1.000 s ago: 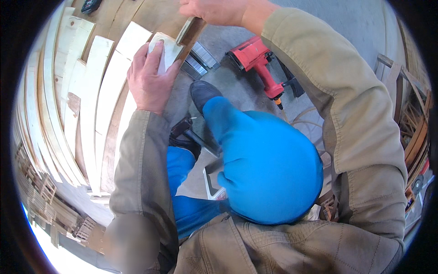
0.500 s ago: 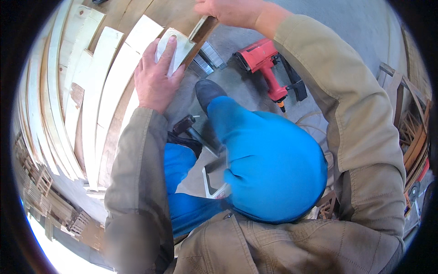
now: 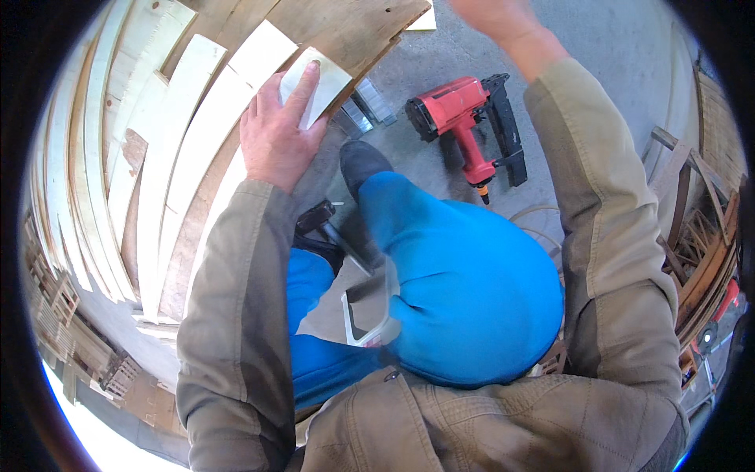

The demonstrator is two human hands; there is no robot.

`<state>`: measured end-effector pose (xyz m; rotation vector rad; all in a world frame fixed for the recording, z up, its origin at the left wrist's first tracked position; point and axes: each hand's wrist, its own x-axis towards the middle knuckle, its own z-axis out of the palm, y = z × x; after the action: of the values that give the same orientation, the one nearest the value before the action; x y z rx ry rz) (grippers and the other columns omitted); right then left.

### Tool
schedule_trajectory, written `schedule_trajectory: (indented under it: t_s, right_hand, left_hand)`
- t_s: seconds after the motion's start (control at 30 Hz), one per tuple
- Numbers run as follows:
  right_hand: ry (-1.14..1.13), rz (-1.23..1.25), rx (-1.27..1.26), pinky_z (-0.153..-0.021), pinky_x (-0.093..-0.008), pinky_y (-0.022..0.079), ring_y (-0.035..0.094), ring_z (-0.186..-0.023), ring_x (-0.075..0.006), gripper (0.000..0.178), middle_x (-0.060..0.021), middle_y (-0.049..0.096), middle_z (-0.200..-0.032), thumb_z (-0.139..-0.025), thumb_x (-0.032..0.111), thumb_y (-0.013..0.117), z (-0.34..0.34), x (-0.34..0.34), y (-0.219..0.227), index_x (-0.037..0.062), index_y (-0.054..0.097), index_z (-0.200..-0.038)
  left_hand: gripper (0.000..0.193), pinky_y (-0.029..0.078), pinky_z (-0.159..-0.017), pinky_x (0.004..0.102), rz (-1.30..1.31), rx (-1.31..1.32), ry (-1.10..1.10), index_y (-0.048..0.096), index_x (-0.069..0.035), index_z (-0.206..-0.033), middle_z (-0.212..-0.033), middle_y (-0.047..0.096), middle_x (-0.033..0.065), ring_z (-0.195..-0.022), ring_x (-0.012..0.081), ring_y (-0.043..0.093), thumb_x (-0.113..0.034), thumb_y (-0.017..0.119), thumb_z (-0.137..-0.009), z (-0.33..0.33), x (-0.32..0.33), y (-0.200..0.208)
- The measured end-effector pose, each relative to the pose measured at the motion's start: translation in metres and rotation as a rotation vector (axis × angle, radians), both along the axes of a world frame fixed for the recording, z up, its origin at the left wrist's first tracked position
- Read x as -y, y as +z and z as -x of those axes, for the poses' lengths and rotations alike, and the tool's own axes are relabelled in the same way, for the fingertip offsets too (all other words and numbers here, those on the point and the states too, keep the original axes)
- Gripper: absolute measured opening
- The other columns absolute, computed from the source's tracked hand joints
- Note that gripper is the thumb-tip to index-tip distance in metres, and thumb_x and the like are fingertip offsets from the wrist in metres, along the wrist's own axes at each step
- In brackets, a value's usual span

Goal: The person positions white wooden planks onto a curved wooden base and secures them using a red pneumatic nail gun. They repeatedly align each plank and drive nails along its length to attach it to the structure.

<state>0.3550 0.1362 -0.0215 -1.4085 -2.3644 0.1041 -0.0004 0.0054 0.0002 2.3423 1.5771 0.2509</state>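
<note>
The left hand (image 3: 279, 145) is holding a small pale block (image 3: 334, 79) at eleven o'clock.
Its thumb and fingers are pinching the sides, and one finger is lying on top. The right hand (image 3: 499, 16) is hanging at one o'clock, too blurry to tell if spread or closed. Many pale boards (image 3: 189, 118) are already lying side by side at ten o'clock; the block is being held, so that bit is probably not finished yet.
</note>
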Motion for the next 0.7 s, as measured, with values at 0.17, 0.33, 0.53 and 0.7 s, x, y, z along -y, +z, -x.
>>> schedule_trajectory:
  t_s: [0.17,0.33,0.53,0.7]
  right_hand:
    - [-0.741,0.592,-0.210,-0.086,-0.0482,0.058,0.072,-0.104,-0.0371,0.031,-0.0186,0.075,-0.109,-0.085,0.023,0.079,-0.071,0.028,-0.029,0.0063,0.075,-0.111]
    - [-0.966,0.804,-0.448,-0.083,-0.0463,0.060,0.076,-0.095,-0.0312,0.035,-0.0156,0.079,-0.108,-0.096,0.021,0.082,-0.088,0.059,-0.108,-0.0036,0.075,-0.119]
    - [-1.050,0.830,-1.071,-0.080,-0.0447,0.062,0.078,-0.095,-0.0332,0.051,-0.0188,0.079,-0.103,-0.087,0.034,0.089,-0.081,0.051,-0.137,-0.0072,0.075,-0.112]
    - [-1.150,0.665,-0.221,-0.088,-0.0419,0.060,0.075,-0.099,-0.0315,0.053,-0.0201,0.078,-0.108,-0.087,0.040,0.088,-0.073,0.057,-0.104,-0.0039,0.077,-0.115]
  left_hand:
    - [0.080,0.049,-0.111,0.0522,-0.002,0.033,0.000,0.058,-0.035,-0.156,-0.145,0.058,0.0169,-0.135,0.0380,0.058,-0.026,0.089,-0.083,-0.001,-0.001,0.003]
    - [0.084,0.052,-0.110,0.0505,-0.007,-0.007,0.008,0.057,-0.033,-0.156,-0.144,0.058,0.0170,-0.133,0.0384,0.059,-0.023,0.090,-0.080,-0.002,0.000,0.005]
    - [0.082,0.053,-0.108,0.0494,-0.014,0.020,0.008,0.061,-0.033,-0.154,-0.143,0.059,0.0151,-0.130,0.0373,0.062,-0.021,0.091,-0.079,-0.002,-0.002,0.007]
    - [0.082,0.053,-0.107,0.0496,-0.010,0.064,0.002,0.060,-0.033,-0.154,-0.141,0.060,0.0138,-0.128,0.0365,0.062,-0.021,0.090,-0.079,-0.001,-0.003,0.008]
